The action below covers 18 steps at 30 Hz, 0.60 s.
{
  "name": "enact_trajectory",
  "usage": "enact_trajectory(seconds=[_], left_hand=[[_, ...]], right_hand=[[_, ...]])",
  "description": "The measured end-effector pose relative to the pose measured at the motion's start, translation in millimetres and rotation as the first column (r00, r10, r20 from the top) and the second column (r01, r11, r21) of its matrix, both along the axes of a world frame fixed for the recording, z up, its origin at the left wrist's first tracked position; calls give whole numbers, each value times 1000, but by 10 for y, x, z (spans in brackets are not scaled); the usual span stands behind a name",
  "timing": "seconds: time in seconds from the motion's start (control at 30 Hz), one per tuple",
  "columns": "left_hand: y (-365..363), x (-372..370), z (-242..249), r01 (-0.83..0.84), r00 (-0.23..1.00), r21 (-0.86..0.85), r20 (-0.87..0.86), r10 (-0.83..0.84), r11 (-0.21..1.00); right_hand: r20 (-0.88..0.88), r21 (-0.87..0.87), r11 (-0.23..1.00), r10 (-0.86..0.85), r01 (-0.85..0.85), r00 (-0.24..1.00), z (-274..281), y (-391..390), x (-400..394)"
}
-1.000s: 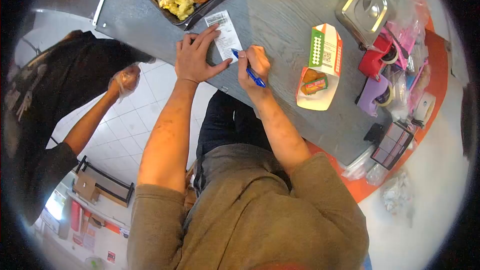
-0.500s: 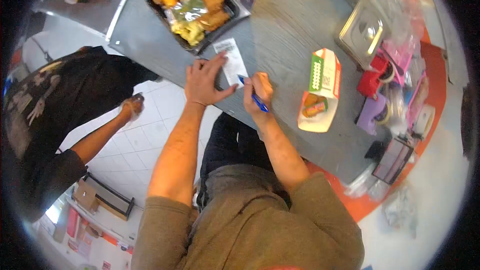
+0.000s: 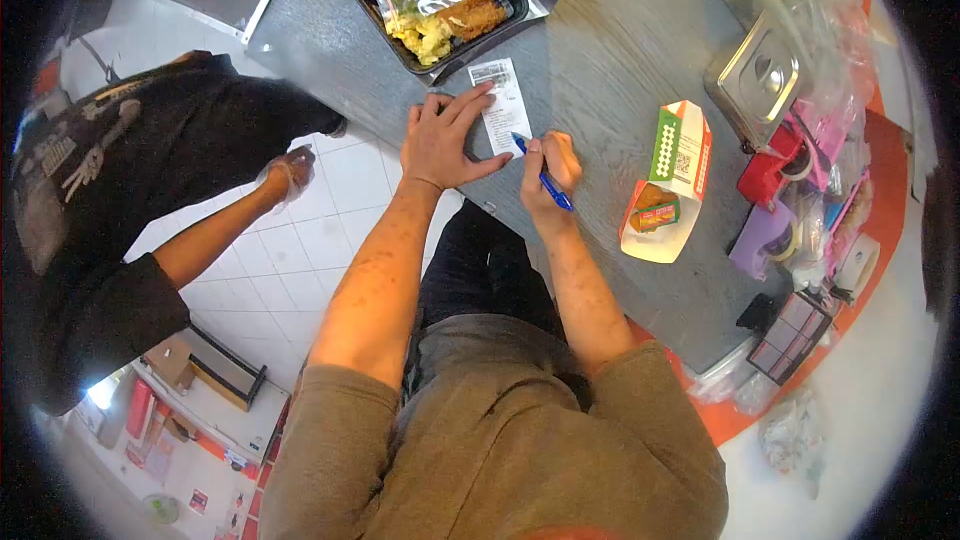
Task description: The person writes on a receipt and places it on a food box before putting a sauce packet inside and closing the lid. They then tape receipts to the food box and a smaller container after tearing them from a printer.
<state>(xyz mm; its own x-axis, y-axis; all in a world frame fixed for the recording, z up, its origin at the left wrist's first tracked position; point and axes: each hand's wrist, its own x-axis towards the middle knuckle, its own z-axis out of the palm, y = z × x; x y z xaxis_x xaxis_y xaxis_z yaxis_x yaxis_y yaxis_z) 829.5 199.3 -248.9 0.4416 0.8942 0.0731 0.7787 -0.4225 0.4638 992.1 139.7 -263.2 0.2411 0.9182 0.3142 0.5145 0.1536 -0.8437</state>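
Observation:
A printed paper slip lies on the grey table top. My left hand is spread flat beside it, fingertips resting on its left edge. My right hand is closed around a blue pen, whose tip meets the lower part of the slip. Just beyond the slip sits a black food tray holding fried pieces, yellow food and a clear packet with green contents. To the right of my right hand, an open paper food box contains a browned piece and a small green-and-red packet.
A metal lid or container stands at the right edge. Near it are a red tape dispenser, a purple tape dispenser and plastic bags. Another person stands at the left, one gloved hand hanging beside the table.
The view has shifted, so the table and hands appear further right. The pen remains in my right hand at the slip, and my left hand still rests on the slip's edge.

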Motion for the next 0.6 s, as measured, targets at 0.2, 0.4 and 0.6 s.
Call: enact_trajectory(seconds=[0.2,0.4,0.6], left_hand=[[-1,-5,12,5,1000,-3,-10,-5,1000],[11,-16,-9,11,1000,20,9,-11,1000],[15,-2,13,0,1000,25,28,-1,1000]], right_hand=[[-104,60,998,35,-29,994,-87,-63,41],[15,85,990,116,-117,993,-21,3,32],[89,85,996,10,-18,996,-79,-17,30]])
